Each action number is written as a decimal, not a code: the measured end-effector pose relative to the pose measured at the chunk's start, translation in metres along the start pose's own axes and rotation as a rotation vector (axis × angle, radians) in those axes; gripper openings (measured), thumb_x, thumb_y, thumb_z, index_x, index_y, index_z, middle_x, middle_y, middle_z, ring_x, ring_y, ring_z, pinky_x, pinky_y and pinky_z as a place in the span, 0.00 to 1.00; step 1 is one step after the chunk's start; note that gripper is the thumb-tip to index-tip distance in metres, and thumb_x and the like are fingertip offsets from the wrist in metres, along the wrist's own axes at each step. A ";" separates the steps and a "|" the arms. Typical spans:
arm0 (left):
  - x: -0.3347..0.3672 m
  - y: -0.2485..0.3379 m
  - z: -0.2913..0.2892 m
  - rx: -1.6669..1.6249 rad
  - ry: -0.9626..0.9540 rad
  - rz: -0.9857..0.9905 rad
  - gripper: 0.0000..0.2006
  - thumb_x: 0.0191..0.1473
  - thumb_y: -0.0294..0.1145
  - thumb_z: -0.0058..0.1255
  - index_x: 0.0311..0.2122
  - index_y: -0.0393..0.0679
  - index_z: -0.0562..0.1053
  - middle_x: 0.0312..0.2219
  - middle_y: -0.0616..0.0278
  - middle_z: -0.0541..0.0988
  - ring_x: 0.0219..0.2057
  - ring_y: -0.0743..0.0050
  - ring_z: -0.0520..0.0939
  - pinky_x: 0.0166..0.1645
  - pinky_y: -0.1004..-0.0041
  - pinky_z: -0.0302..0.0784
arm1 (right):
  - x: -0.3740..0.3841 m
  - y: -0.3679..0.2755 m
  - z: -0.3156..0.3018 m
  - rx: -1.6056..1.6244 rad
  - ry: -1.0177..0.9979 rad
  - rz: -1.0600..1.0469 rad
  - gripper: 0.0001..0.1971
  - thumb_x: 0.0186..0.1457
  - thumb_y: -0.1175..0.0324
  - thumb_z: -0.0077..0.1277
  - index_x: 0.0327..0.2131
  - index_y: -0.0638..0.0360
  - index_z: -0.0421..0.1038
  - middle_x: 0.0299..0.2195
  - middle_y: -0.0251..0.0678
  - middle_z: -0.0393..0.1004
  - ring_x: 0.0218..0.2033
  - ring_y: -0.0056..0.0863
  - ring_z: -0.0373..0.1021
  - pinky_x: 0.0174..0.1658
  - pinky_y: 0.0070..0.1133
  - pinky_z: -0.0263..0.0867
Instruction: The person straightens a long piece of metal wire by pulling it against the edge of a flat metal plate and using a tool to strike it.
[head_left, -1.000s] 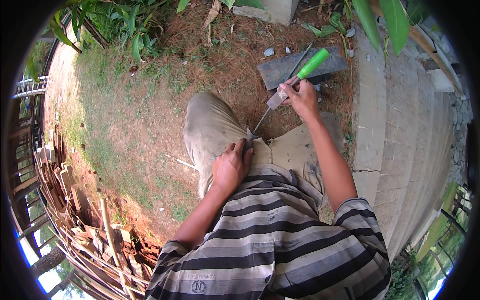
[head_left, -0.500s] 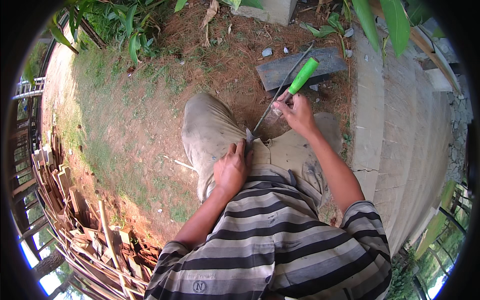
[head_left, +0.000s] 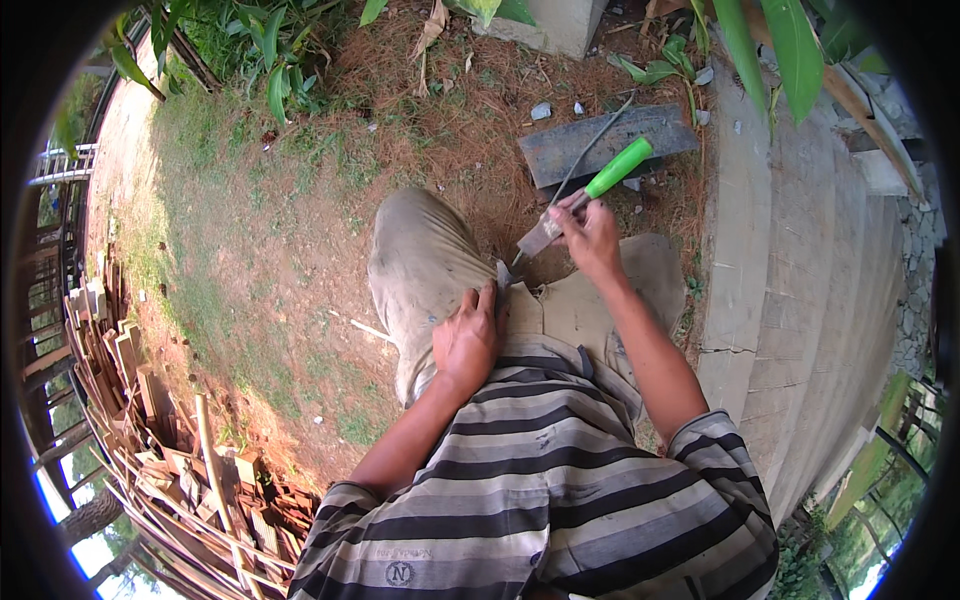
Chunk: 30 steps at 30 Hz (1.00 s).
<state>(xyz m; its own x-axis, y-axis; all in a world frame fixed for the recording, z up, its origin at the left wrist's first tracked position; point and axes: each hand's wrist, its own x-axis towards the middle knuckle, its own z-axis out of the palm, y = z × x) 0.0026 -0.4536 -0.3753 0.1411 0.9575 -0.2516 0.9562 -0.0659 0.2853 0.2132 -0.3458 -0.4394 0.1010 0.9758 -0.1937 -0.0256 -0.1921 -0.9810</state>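
Note:
My right hand (head_left: 592,238) is closed round the lower end of a green-handled tool (head_left: 618,168). Its flat grey blade points down and left toward my lap. In my lap, my left hand (head_left: 467,340) has its fingers pressed together at a small grey metal piece (head_left: 503,272). The hand hides most of that piece. A thin dark rod (head_left: 588,150) slants from a dark slab (head_left: 610,145) on the ground down behind the blade, toward the metal piece. I cannot make out whether the rod and the piece are joined.
My bent knees (head_left: 420,235) frame the work. Concrete paving (head_left: 780,330) lies along the right. A pale block (head_left: 550,30) and leafy plants (head_left: 285,60) stand at the far side. Scrap wood (head_left: 190,470) is heaped at the lower left. Small stones (head_left: 541,111) lie near the slab.
The green-handled tool has tilted further right, and its flat blade now shows clearly. My right hand has shifted slightly; my left hand stays at the metal piece.

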 end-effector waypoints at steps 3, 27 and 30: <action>-0.001 0.003 -0.005 -0.015 0.014 0.004 0.20 0.63 0.44 0.51 0.56 0.49 0.70 0.37 0.52 0.79 0.31 0.46 0.85 0.32 0.52 0.81 | -0.007 -0.001 -0.001 -0.028 -0.029 -0.072 0.11 0.61 0.68 0.61 0.38 0.65 0.70 0.31 0.40 0.81 0.31 0.25 0.80 0.28 0.24 0.80; 0.018 -0.017 -0.016 0.071 -0.197 0.022 0.25 0.67 0.53 0.43 0.54 0.38 0.67 0.27 0.35 0.81 0.33 0.33 0.84 0.38 0.46 0.78 | -0.021 0.038 -0.038 0.091 0.524 0.033 0.08 0.66 0.70 0.54 0.40 0.65 0.69 0.34 0.39 0.77 0.32 0.22 0.76 0.33 0.24 0.80; 0.024 -0.006 -0.023 0.059 -0.302 -0.021 0.24 0.67 0.52 0.43 0.53 0.39 0.67 0.27 0.36 0.81 0.31 0.36 0.84 0.35 0.48 0.79 | -0.017 0.047 -0.043 0.060 0.512 0.006 0.09 0.66 0.68 0.56 0.42 0.62 0.70 0.35 0.36 0.77 0.33 0.21 0.75 0.32 0.20 0.77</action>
<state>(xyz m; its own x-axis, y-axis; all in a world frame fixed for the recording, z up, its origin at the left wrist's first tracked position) -0.0055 -0.4238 -0.3621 0.1827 0.8324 -0.5232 0.9717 -0.0719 0.2250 0.2528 -0.3760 -0.4828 0.5743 0.7958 -0.1922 -0.0836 -0.1765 -0.9807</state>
